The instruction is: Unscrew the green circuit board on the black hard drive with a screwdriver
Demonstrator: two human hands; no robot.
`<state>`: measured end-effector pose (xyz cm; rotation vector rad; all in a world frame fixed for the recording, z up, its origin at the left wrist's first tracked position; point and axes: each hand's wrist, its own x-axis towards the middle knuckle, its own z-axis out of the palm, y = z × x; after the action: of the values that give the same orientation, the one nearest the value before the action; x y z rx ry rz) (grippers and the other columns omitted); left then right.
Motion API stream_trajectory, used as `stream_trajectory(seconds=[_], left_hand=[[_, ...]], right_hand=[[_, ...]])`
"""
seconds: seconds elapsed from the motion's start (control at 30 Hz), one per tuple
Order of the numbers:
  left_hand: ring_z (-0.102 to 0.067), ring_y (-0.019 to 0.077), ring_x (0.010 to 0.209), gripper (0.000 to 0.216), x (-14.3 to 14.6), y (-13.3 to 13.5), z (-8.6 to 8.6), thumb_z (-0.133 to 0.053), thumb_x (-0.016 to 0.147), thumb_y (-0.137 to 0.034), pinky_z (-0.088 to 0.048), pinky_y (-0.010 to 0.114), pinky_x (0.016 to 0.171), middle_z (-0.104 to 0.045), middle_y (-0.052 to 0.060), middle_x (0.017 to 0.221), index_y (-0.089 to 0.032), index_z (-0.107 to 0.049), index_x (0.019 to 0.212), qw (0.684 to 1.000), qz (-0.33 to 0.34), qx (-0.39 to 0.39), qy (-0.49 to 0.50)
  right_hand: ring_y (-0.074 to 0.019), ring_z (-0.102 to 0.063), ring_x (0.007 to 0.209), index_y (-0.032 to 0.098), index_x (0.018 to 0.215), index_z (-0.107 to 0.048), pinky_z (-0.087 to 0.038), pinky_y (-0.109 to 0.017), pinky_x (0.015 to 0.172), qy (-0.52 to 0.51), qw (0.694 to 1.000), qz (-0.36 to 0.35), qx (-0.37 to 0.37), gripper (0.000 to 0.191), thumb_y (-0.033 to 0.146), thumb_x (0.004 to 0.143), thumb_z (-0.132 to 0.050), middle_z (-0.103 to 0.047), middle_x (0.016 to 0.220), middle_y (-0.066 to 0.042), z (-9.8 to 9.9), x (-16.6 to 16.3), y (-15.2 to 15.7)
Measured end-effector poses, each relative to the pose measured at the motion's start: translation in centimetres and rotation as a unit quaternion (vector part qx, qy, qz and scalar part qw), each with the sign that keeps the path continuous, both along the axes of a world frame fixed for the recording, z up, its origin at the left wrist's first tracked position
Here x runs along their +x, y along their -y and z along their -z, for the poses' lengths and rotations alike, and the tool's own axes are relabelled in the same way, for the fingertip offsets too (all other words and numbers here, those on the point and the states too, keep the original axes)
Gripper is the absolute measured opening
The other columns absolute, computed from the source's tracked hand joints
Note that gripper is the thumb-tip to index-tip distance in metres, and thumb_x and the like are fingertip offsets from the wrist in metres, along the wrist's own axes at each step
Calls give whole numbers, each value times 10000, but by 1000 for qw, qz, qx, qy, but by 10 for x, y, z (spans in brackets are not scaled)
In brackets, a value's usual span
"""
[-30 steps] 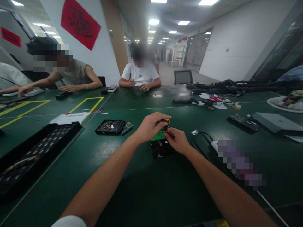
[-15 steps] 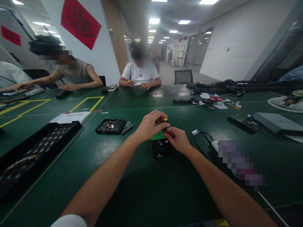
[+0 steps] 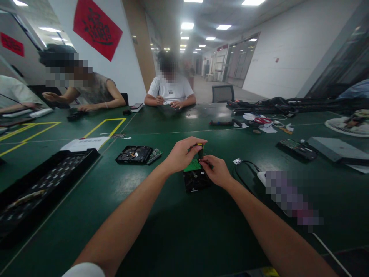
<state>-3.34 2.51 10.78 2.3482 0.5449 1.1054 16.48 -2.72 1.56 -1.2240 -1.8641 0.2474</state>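
I saw the table (image 3: 161, 238) beneath the drive (image 3: 196, 181), with the tray (image 3: 86, 154) well to the drive's left. Over the drive's far part, my left hand (image 3: 180, 156) had its fingers closed round the screwdriver (image 3: 201, 151), yellow top up. At the drive's right, my right hand (image 3: 216, 171) bunched its fingers low beside the screwdriver; I couldn't tell whether they gripped it.

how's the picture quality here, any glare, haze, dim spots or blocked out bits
Head view: ceiling lights look nearly blown out, with haze around them; head view: pale glare marks the green tabletop left of the hard drive, whose fine detail is too dim to read; head view: pixel blocks hide most of a white object at right.
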Motion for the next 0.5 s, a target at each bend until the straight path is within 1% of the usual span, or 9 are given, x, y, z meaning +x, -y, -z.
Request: stream_trajectory(seconds=[0.1, 0.23, 0.5], left_hand=[[-694, 202, 1086, 298, -1, 0, 0, -520, 1005, -179, -555, 376, 977, -742, 65, 1189, -222, -702, 1236, 1000, -4, -7, -7], [-693, 205, 1111, 322, -1, 0, 1, -506, 1010, -183, -549, 383, 994, -738, 58, 1235, -229, -688, 1271, 1000, -4, -15, -12], [-699, 216, 1075, 302, 0, 0, 1, -571, 985, -199, -558, 398, 975, -745, 68, 1211, -223, -698, 1257, 1000, -22, -13, 2]], right_hand=[[-219, -731, 904, 231, 1043, -719, -549, -342, 820, -3, 1000, -8, 0, 144, 232, 977, -591, -769, 1016, -66, 0, 0, 0], [-223, -735, 909, 225, 1028, -718, -553, -349, 825, -5, 1000, -7, -4, 134, 245, 982, -593, -774, 1015, -71, 1, -1, 0], [-200, -714, 822, 225, 1004, -716, -531, -314, 726, -1, 1000, 4, -13, 110, 258, 964, -620, -767, 978, -57, -2, -1, 1]])
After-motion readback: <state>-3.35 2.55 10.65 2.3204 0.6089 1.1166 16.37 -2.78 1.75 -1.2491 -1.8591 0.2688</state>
